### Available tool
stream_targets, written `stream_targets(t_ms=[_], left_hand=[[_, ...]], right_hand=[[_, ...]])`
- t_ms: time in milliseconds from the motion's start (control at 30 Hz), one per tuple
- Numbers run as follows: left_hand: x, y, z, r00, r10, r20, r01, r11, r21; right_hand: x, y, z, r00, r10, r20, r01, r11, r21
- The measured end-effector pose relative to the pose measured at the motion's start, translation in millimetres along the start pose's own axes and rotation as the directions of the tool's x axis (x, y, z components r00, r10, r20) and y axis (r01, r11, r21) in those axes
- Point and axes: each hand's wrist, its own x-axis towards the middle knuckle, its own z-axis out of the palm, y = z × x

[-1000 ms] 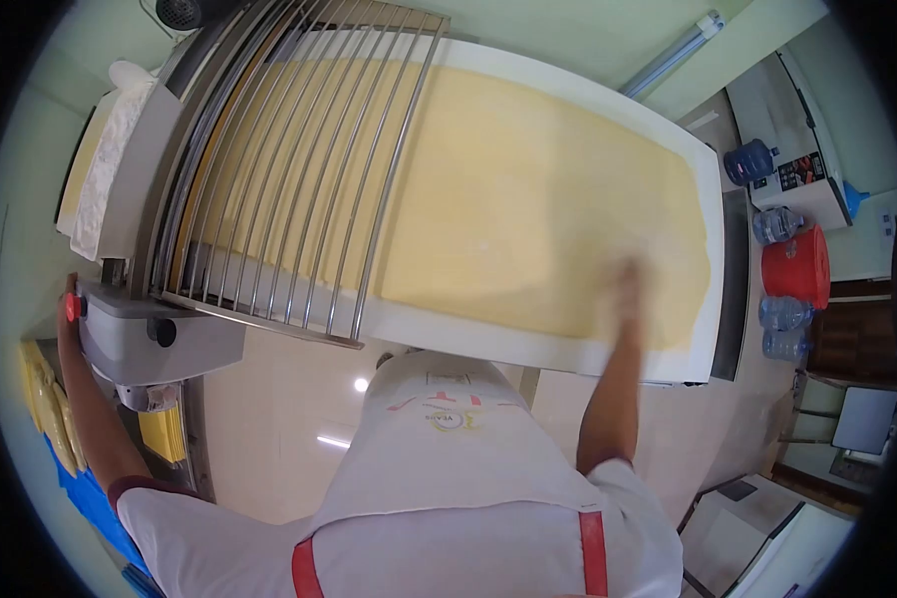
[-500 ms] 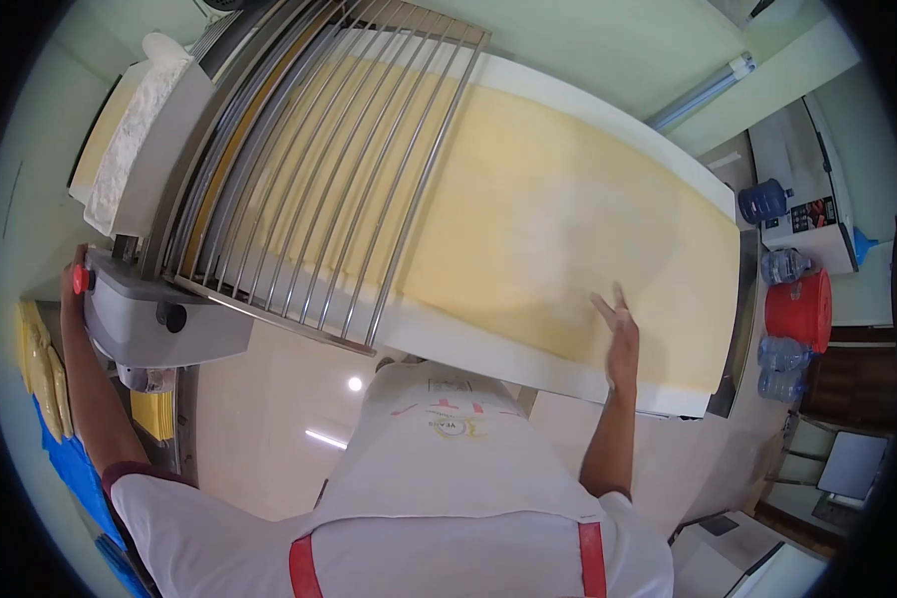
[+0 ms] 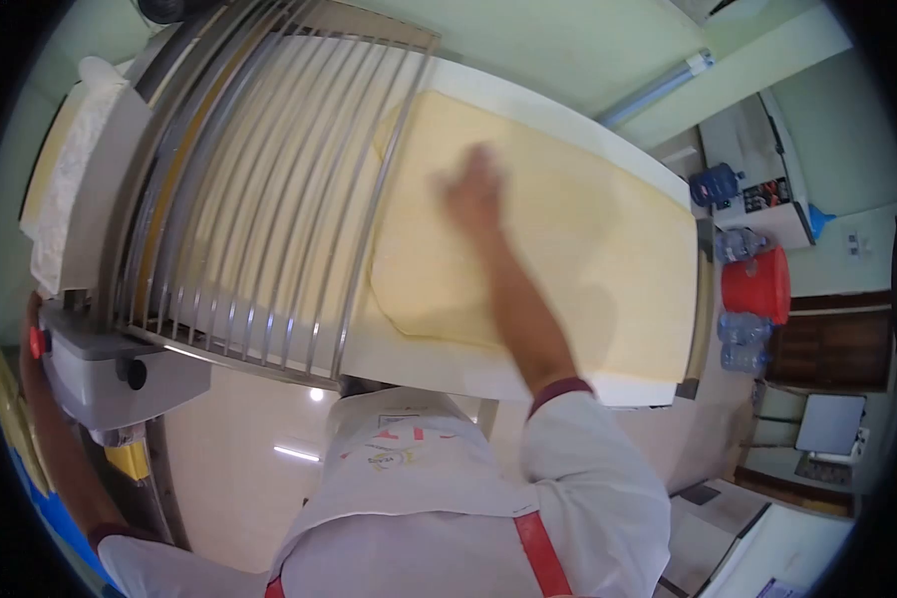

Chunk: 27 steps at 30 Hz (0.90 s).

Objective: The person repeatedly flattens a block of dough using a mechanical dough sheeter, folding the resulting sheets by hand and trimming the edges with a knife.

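Note:
A wide, pale yellow sheet of dough (image 3: 588,249) lies on the white belt (image 3: 538,105) of a dough sheeter. Over its left part, near the guard's edge, my right hand (image 3: 476,189) reaches across; motion smears the fingers. The dough's rounded left end lies around the outer bar of the metal guard grille (image 3: 354,249). At far left my left hand (image 3: 34,309) is at the side of the grey machine housing (image 3: 110,374), next to a red knob (image 3: 38,342). Its fingers are mostly hidden there.
A tray of white flour (image 3: 75,174) sits atop the sheeter at left. Behind the belt runs a green wall with a tube light (image 3: 658,88). Beyond the belt's right end stand a red bucket (image 3: 757,286) and several water bottles (image 3: 743,342).
My right hand has swept left and away from me across the dough. The dough's left end now shows near the grille's outer bar, where the sheet ran on underneath before. The view has shifted.

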Motion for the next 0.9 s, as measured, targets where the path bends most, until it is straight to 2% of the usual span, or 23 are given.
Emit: stream_targets(t_ms=[33,133,167,200,333,367,400,433,500,533,567,600,633,667,700,733,767,800,833,867,900], left_hand=[[1.4,4.4,3.7,1.0,-0.013,0.014,0.013,1.0,0.021],[13.0,9.8,11.5,0.999,-0.026,0.039,0.024,0.998,0.055],[12.7,8.5,13.0,0.998,-0.035,0.045,0.032,0.998,0.059],[9.7,7.4,15.2,0.998,-0.038,0.056,0.035,0.997,0.063],[21.6,11.9,26.3,0.997,-0.01,0.079,0.004,0.997,0.076],[24.9,5.7,29.5,0.997,0.0,0.082,-0.007,0.997,0.08],[23.4,9.4,30.7,0.997,0.006,0.081,-0.013,0.997,0.081],[27.0,8.8,30.9,0.996,0.026,0.084,-0.032,0.996,0.082],[33.0,13.4,32.3,0.991,0.096,0.089,-0.105,0.99,0.097],[33.7,20.9,33.0,0.983,0.161,0.092,-0.171,0.978,0.12],[31.6,36.1,32.8,0.968,0.229,0.101,-0.242,0.96,0.14],[25.2,58.3,26.1,0.961,0.252,0.114,-0.267,0.951,0.155],[13.4,81.6,9.5,0.973,0.196,0.122,-0.214,0.963,0.161],[-13.0,155.0,-28.3,0.986,-0.075,0.148,0.062,0.994,0.086],[-40.9,235.4,-68.1,0.926,-0.34,0.163,0.34,0.94,0.029],[-47.5,207.6,-49.6,0.899,-0.431,-0.082,0.414,0.895,-0.169],[-68.9,209.7,-45.6,0.874,-0.351,-0.337,0.262,0.923,-0.281],[-102.4,207.4,-39.3,0.813,-0.279,-0.512,0.068,0.918,-0.392],[-132.3,199.0,-34.2,0.803,-0.375,-0.463,0.081,0.839,-0.538],[-163.1,171.1,-13.2,0.852,-0.418,-0.316,0.112,0.735,-0.669],[-197.5,170.8,-16.9,0.908,-0.417,-0.049,0.245,0.62,-0.746]], right_hand=[[-38.1,-48.7,-34.7,0.987,-0.116,0.107,0.109,0.992,0.065],[-147.7,18.6,-48.0,0.998,-0.003,0.065,-0.006,0.991,0.131],[-165.5,94.3,-39.3,0.954,0.299,0.027,-0.3,0.946,0.121],[-202.9,190.0,-29.7,0.873,0.47,-0.13,-0.466,0.883,0.062],[-231.3,185.9,-62.8,0.786,0.606,-0.12,-0.617,0.782,-0.091],[-228.5,146.0,-42.7,0.883,0.451,-0.129,-0.468,0.867,-0.171],[-227.0,89.2,-43.1,0.938,0.344,-0.048,-0.341,0.885,-0.315],[-234.5,38.3,-68.4,0.951,0.308,0.022,-0.298,0.934,-0.196],[-250.7,40.5,-85.2,0.9,0.413,0.14,-0.418,0.908,0.008],[-278.7,75.8,-50.5,0.922,0.385,-0.033,-0.385,0.923,0.008],[-297.1,108.3,-34.0,0.912,0.39,-0.128,-0.383,0.92,0.079],[-311.5,146.8,-9.5,0.888,0.328,-0.321,-0.314,0.945,0.098],[-326.4,213.7,28.5,0.914,0.136,-0.381,-0.194,0.974,-0.119],[-324.8,233.7,35.9,0.909,0.21,-0.36,-0.319,0.905,-0.28],[-316.4,196.1,5.1,0.907,0.359,-0.222,-0.412,0.867,-0.28],[-310.6,203.8,16.4,0.887,0.399,-0.234,-0.458,0.826,-0.328],[-296.2,168.8,-1.5,0.815,0.547,-0.19,-0.578,0.791,-0.204],[-291.7,125.3,-22.7,0.81,0.559,-0.177,-0.586,0.776,-0.234],[-291.6,89.2,-32.7,0.792,0.585,-0.176,-0.611,0.745,-0.27],[-286.8,78.7,-22.4,0.812,0.556,-0.176,-0.583,0.769,-0.26],[-282.2,73.7,-18.7,0.822,0.539,-0.185,-0.57,0.783,-0.25]])
